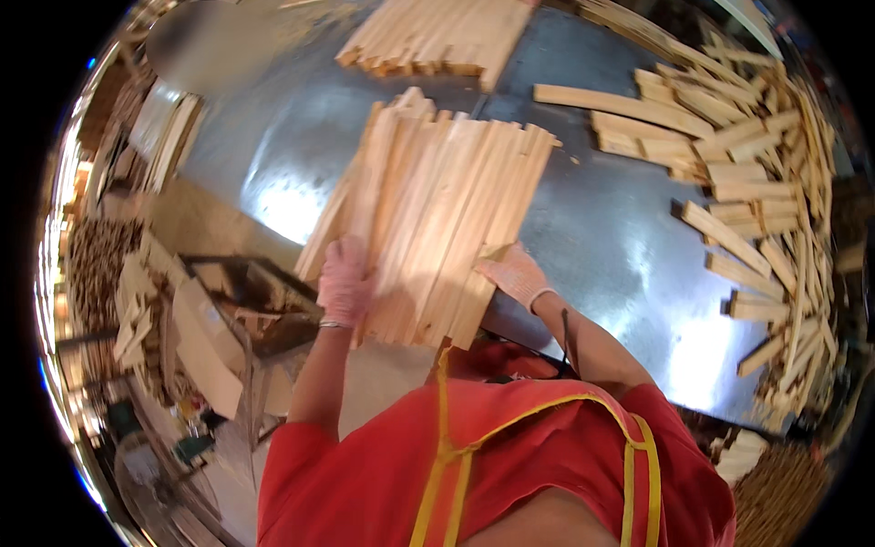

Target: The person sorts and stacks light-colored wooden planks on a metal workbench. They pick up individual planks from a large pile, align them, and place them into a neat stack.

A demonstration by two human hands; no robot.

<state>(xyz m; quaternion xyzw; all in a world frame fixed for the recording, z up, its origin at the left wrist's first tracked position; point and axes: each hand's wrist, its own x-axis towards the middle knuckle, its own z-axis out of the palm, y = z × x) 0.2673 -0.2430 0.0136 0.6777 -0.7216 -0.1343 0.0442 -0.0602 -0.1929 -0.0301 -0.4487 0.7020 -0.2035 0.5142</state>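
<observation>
A row of pale wooden slats [437, 210] lies side by side in front of me on the dark metal table, its near ends reaching past the table's front edge. My left hand [344, 284], in a pinkish work glove, is closed around slats at the row's left side, where a few are tilted and overlap the others. My right hand [516, 273], gloved alike, grips the right edge of the row, thumb on top. The fingertips of both hands are partly hidden by the wood.
Beyond the row, another batch of slats [437, 41] lies on the metal table [602, 228]. Loose short wood pieces [747, 191] are heaped along the right side. To the left below stand a dark-framed bin [260, 301] with wood scraps and stacked wood [100, 273].
</observation>
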